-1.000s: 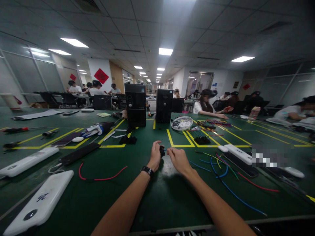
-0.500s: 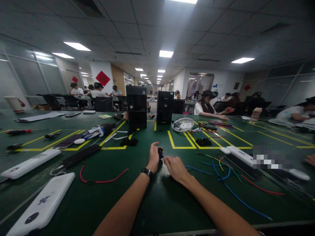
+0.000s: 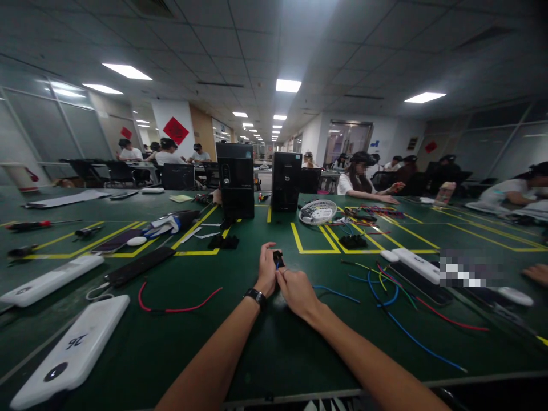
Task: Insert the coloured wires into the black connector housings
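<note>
My left hand point(image 3: 267, 272), with a black watch on its wrist, is closed around a small black part point(image 3: 278, 257) that looks like a connector; most of it is hidden by the fingers. Close against it, my right hand point(image 3: 296, 290) pinches a blue wire point(image 3: 336, 293). A short blue bit shows at the black part, and the wire trails out to the right behind my hand. Further right on the green table point(image 3: 257, 348) lie several loose blue, red, green and yellow wires. To my left lies a single curved red wire point(image 3: 184, 310).
White power banks point(image 3: 71, 351) lie at left, another white device point(image 3: 417, 264) at right. Two black computer towers point(image 3: 235, 182) stand ahead, beside a white fan grille point(image 3: 317, 212). Black clustered parts point(image 3: 353, 241) lie near yellow tape lines. A co-worker's hand point(image 3: 536, 273) rests at far right.
My right hand has moved slightly left, closer to the black part and my left hand. The blue wire's trailing end has shifted left with it. The camera view has tilted a little.
</note>
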`<state>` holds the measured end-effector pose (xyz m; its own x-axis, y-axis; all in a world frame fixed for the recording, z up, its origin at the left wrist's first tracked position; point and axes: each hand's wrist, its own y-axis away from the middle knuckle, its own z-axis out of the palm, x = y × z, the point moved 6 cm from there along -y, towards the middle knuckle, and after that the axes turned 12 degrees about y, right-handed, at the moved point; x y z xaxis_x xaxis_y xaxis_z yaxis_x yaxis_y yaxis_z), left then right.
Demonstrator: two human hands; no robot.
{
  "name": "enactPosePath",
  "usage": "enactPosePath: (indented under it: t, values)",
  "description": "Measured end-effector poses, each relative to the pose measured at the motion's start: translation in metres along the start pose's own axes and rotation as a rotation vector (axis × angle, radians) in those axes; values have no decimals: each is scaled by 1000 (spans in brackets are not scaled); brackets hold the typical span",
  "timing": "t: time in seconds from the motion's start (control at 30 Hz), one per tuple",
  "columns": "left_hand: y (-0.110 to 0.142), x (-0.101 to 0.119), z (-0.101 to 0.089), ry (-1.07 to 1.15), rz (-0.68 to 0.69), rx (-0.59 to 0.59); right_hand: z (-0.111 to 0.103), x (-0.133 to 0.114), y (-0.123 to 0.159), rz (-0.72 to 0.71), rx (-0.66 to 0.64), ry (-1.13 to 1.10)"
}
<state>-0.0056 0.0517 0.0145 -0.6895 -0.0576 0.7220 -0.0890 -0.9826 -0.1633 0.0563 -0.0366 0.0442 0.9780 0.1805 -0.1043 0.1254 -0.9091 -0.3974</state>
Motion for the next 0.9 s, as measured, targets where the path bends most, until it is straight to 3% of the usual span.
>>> enactPosePath:
  t: [0.23, 0.43, 0.53, 0.63, 0.77, 0.83, 0.9]
  values:
    - [3, 4, 10, 170, -127, 3, -13, 32, -1, 25, 59, -55]
    - [0, 3, 2, -19, 28, 29, -3, 0, 0, 41, 37, -61]
    - [-3, -3, 2, -16, 31, 23, 1, -5, 0, 49, 37, -47]
    - [-10, 5, -5, 108, -18, 63, -4, 13, -1, 46, 66, -86]
    - [-22, 39, -33, 320, -35, 225, -21, 63, -2, 233, 201, -180]
    - [-25, 50, -40, 309, -14, 223, -25, 73, -3, 274, 260, -237]
    - [-23, 44, -35, 243, -56, 136, -24, 67, -5, 223, 263, -271]
